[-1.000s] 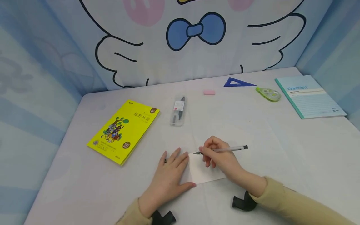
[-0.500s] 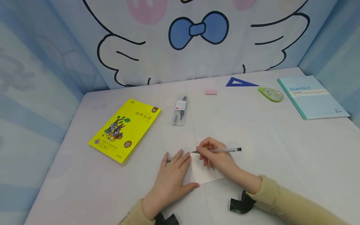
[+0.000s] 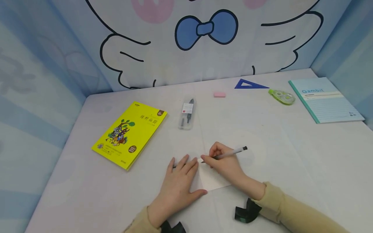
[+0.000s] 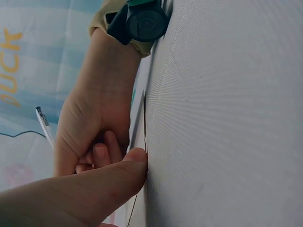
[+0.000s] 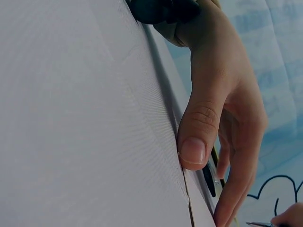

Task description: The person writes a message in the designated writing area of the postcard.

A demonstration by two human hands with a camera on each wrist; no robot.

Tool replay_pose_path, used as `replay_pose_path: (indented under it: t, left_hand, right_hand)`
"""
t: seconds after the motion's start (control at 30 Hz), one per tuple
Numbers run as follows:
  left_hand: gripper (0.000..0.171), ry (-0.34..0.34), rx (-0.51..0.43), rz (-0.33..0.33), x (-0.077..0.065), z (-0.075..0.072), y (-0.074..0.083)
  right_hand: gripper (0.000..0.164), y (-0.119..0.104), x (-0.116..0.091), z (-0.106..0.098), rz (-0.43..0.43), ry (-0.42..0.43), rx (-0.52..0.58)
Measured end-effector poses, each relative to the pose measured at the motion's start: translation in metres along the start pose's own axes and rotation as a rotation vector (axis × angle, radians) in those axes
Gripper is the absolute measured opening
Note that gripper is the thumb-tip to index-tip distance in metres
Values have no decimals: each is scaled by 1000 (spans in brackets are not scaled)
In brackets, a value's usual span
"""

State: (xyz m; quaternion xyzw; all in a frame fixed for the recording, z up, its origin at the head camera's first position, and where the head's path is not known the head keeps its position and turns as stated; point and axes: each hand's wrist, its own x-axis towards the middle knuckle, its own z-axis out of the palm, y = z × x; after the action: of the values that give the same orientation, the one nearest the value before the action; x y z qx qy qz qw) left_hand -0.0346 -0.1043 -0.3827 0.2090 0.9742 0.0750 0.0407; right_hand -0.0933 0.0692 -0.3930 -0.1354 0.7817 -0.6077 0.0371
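White paper (image 3: 214,178) is set at the lower centre of the head view, its upper left corner met by the tip of a slim black-ended pen (image 3: 233,152); whether ink is being laid down cannot be told. The pen is pinched between the thumb and fingers of the right hand (image 3: 225,165), whose other fingers are seen curled inward in the left wrist view. By the left hand (image 3: 176,187), laid flat with fingers straight and spread, the sheet's left edge is pressed; nothing is gripped by it. Beneath those fingers a dark pen-like object (image 5: 209,180) is partly hidden. Black wrist devices (image 3: 247,212) are worn below tan sleeves (image 3: 294,207). At left of the frame a yellow book (image 3: 151,127) is placed at a slant; at upper centre, a compass case (image 3: 186,114) and a pink eraser (image 3: 219,94). Toward the upper right, a blue set square (image 3: 257,86), a green correction tape (image 3: 282,97) and a Gambit notebook (image 3: 326,103) are laid out on the white tabletop (image 3: 73,194). Across the top, a cartoon backdrop (image 3: 163,64) with a blue bow tie is hung.
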Motion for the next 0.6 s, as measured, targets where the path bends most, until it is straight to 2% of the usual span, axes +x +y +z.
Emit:
replay_pose_path:
  t: [0.27,0.5,0.6]
  left_hand:
    - [79,21,-8,-6,-1,0,0]
    - [79,40,-8,1,-1,1,0]
    - [79,41,-10,5,-2,0,0]
  right_hand:
    - [22,2,3,5,-19,15,-44]
    - [26,-24,-2,6,-95,21,-74]
    - [29,-27,-3,6,-112,33,-101]
